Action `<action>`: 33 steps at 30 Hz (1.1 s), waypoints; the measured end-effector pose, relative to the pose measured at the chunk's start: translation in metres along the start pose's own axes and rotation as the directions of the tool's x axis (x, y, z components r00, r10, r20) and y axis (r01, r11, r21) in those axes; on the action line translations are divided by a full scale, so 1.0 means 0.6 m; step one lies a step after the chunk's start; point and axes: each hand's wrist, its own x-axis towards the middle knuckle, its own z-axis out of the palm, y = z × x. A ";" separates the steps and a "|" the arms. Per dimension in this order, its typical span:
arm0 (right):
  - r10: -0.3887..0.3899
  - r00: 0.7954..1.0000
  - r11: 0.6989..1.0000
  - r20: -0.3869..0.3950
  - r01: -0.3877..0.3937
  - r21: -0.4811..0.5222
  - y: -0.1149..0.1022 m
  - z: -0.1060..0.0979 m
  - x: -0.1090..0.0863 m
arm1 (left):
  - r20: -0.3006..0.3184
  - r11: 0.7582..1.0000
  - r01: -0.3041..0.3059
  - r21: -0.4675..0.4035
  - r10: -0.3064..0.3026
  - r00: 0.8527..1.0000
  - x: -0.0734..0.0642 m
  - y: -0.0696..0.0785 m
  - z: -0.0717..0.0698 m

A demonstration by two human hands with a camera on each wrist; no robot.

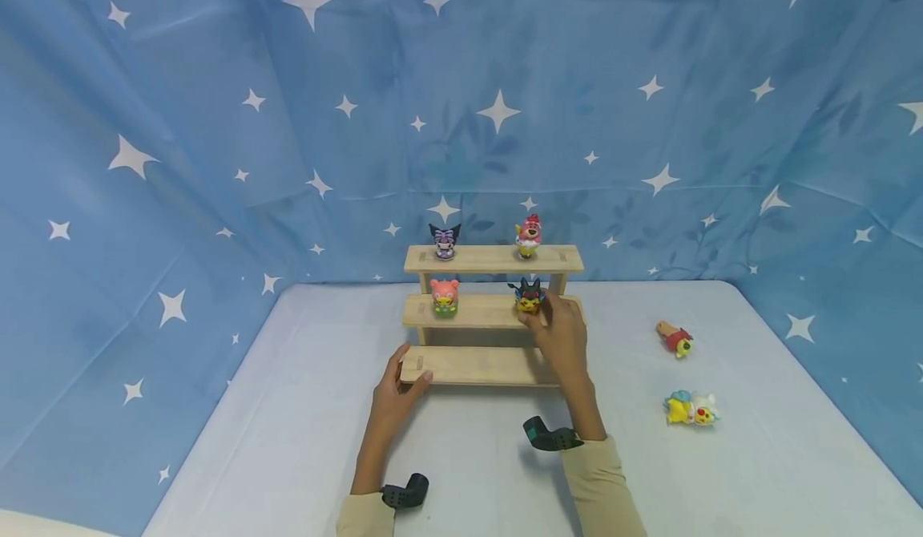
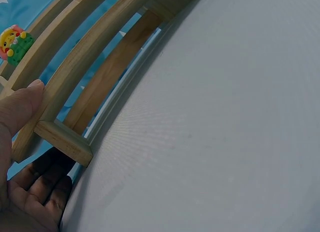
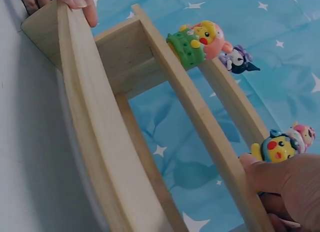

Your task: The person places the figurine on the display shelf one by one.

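A three-tier wooden display shelf (image 1: pixel 476 367) stands on the white table. My left hand (image 1: pixel 392 397) grips the left end of its lowest board, thumb on top and the other fingers (image 2: pixel 42 182) curled below. On the right of the middle tier, my right hand (image 1: pixel 566 341) pinches a yellow-faced figurine in a dark eared hood (image 1: pixel 529 296) between thumb and fingers. The thumb (image 3: pixel 255 169) lies right at the board's edge beside it. A pink-hooded figurine with a green body (image 1: pixel 445 298) stands at the left of that same tier.
On the top tier stand a purple and black figurine (image 1: pixel 445 242) and a pink and white one (image 1: pixel 529 236). Two more figurines lie on the table to the right, one red and tan (image 1: pixel 675 339), the other yellow and white (image 1: pixel 691 409). A blue starry cloth (image 1: pixel 461 144) hangs behind.
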 end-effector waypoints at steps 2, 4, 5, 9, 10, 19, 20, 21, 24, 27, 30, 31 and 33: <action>0.009 0.999 1.000 0.032 -0.009 -0.005 0.001 -0.003 0.000 | 0.001 1.000 0.000 -0.002 0.000 1.000 -0.001 0.000 0.000; 0.018 0.998 1.000 0.068 -0.017 -0.012 0.002 -0.008 -0.001 | 0.002 1.000 0.001 -0.005 -0.001 1.000 -0.001 -0.001 0.000; 0.019 0.996 1.000 0.085 -0.018 -0.013 0.002 -0.011 -0.001 | 0.000 1.000 0.001 -0.003 -0.001 1.000 -0.001 -0.001 0.000; 0.003 0.990 1.000 0.143 -0.001 -0.012 0.003 -0.026 -0.001 | -0.001 1.000 -0.002 -0.002 0.002 1.000 -0.002 -0.002 0.001; -0.005 0.987 1.000 0.158 0.006 -0.008 0.004 -0.031 -0.001 | -0.003 1.000 0.000 -0.002 0.000 1.000 -0.003 -0.002 0.001; -0.132 0.952 0.991 0.278 0.118 0.067 0.025 -0.080 0.000 | -0.004 1.000 0.011 0.015 -0.010 1.000 0.001 0.001 0.000; -0.145 0.950 0.989 0.276 0.132 0.067 0.028 -0.084 0.000 | -0.005 1.000 0.010 0.018 -0.010 1.000 0.001 0.001 0.000; -0.156 0.950 0.987 0.269 0.145 0.063 0.032 -0.089 -0.001 | -0.007 1.000 0.011 0.018 -0.011 1.000 0.002 0.000 0.000; -0.168 0.958 0.986 0.231 0.160 0.054 0.044 -0.100 -0.002 | -0.010 1.000 0.010 0.019 -0.010 1.000 0.002 -0.001 0.001; -0.129 0.976 0.991 0.175 0.122 0.049 0.060 -0.111 -0.001 | -0.009 1.000 0.009 0.017 -0.009 1.000 0.003 -0.003 0.001; -0.040 0.992 0.999 0.121 0.036 0.037 0.082 -0.129 -0.001 | -0.007 1.000 0.004 0.018 -0.004 1.000 0.002 -0.004 0.001; -0.002 0.995 1.000 0.100 0.000 0.027 0.090 -0.135 -0.001 | -0.006 1.000 0.004 0.017 -0.004 1.000 0.003 -0.003 0.001; 0.078 0.995 0.997 0.056 -0.078 -0.006 0.105 -0.149 -0.004 | -0.007 1.000 -0.002 0.014 0.002 1.000 0.002 -0.003 0.000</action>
